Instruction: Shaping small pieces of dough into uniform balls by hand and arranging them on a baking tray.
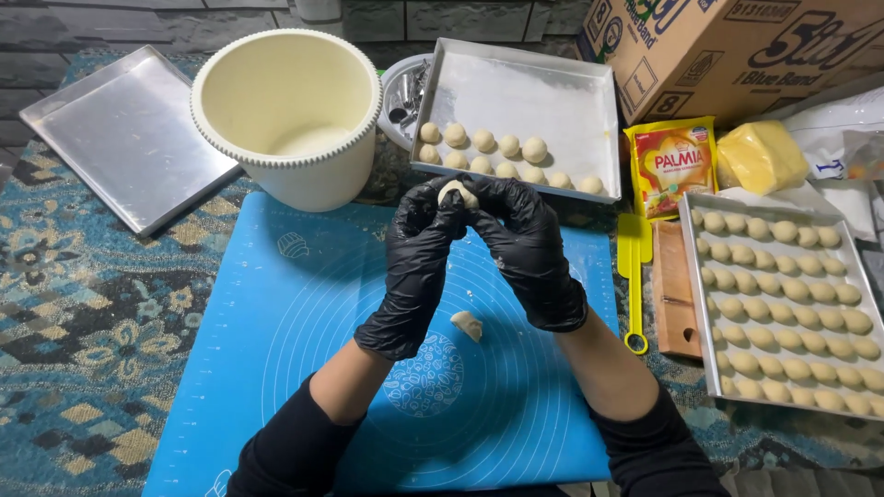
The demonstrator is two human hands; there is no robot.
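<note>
Am seeing both grips pinching one dough piece (458,192), left hand (416,253) and right hand (527,248) closing on it from both sides, held up above blue mat (276,350). Gloves black, dough soft: squeezing too hard probably smearing shape. Second dough lump (468,325) sitting loose on mat right under wrists, risking getting squashed. White bucket (285,110) and half-filled tray (525,101) close behind, elbow room looking tight.

Gloved fingers (479,207) hide most of a dough piece (458,192); at right, the frame edge crops a filled tray (700,304).
</note>
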